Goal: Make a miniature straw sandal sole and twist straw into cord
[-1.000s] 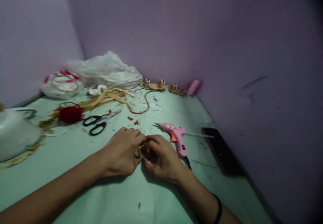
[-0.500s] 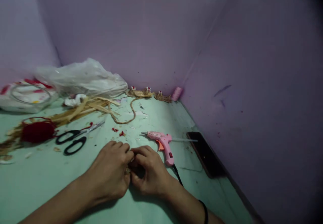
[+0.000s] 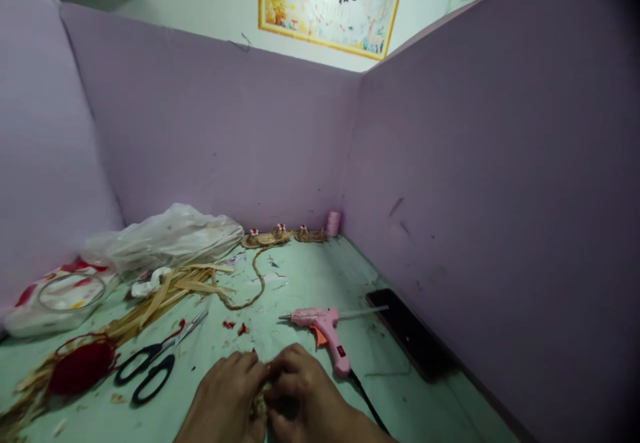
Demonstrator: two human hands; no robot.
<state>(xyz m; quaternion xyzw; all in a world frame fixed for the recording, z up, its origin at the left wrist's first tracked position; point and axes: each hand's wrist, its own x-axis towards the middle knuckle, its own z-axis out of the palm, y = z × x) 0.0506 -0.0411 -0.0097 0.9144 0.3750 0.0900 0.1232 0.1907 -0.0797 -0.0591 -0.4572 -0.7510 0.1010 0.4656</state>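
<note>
My left hand [image 3: 226, 396] and my right hand [image 3: 310, 396] meet at the bottom middle of the head view, fingers curled in and pinching. Between them shows a bit of a small straw-coloured piece [image 3: 260, 400]; the fingers cover most of it, so its shape cannot be made out. Just beyond my right hand lies a pink glue gun [image 3: 325, 336], its nozzle pointing left and a clear glue stick out of its back. To the left of my left hand rest black-handled scissors [image 3: 159, 363], blades partly apart.
A ball of dark red yarn [image 3: 83, 366] sits beside straw strips [image 3: 150, 306] at left. Behind are a plastic bag [image 3: 175, 240], a braided cord [image 3: 260, 280], small woven straw slippers [image 3: 267, 238] and a pink thread spool [image 3: 333, 223]. A phone [image 3: 413, 336] lies along the right purple partition [image 3: 475, 196].
The camera has tipped upward, so a framed picture on the wall now shows and the table sits lower in view. Both hands stay together around the small piece.
</note>
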